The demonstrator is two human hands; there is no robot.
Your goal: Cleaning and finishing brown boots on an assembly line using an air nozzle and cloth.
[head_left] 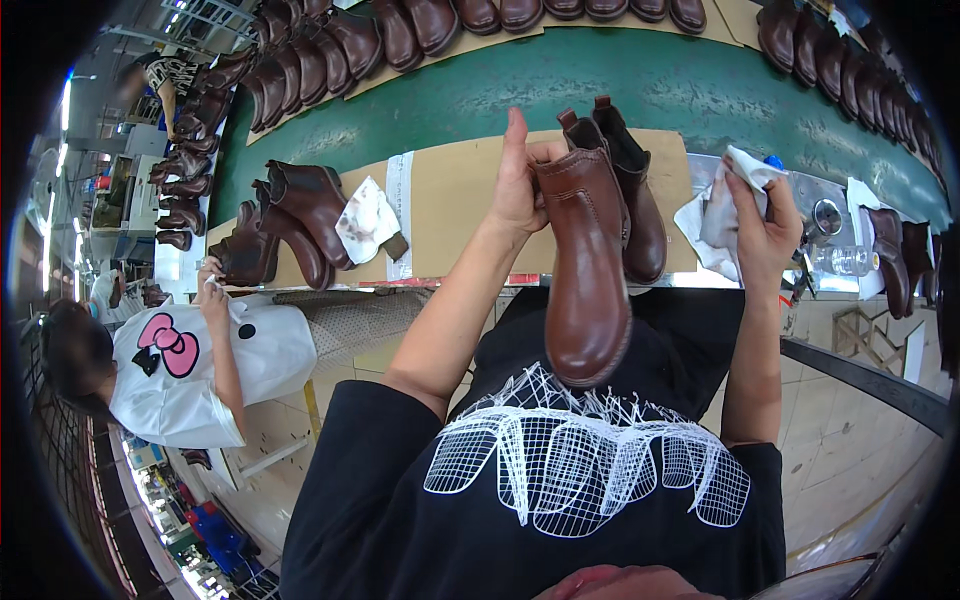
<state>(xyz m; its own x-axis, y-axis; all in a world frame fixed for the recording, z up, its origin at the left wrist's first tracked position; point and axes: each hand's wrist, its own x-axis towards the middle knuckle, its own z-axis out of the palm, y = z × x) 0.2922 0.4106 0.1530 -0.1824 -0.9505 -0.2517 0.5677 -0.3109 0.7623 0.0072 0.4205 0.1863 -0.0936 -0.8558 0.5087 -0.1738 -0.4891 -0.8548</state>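
In my left hand (520, 185) is a brown leather ankle boot (588, 265), gripped at its upper shaft. The thumb points up beside the opening, and the toe hangs toward me past the bench edge. Close behind it on the right stands a second brown boot (645, 215), partly hidden by the first. My right hand (768, 225) pinches a crumpled white cloth (722, 215), apart from the boots at their right. Part of the cloth rests on the bench, and brownish smears show on it. Under the boots lies a sheet of brown cardboard (450, 200).
Brown boots (315, 65) line the far side of the green surface (480, 100). More boots (310, 210) and a stained cloth (367, 222) sit at left, beside a co-worker in a white shirt (215, 365). A clear plastic bottle (845, 261) lies at right. A dark metal bar (860, 380) runs below.
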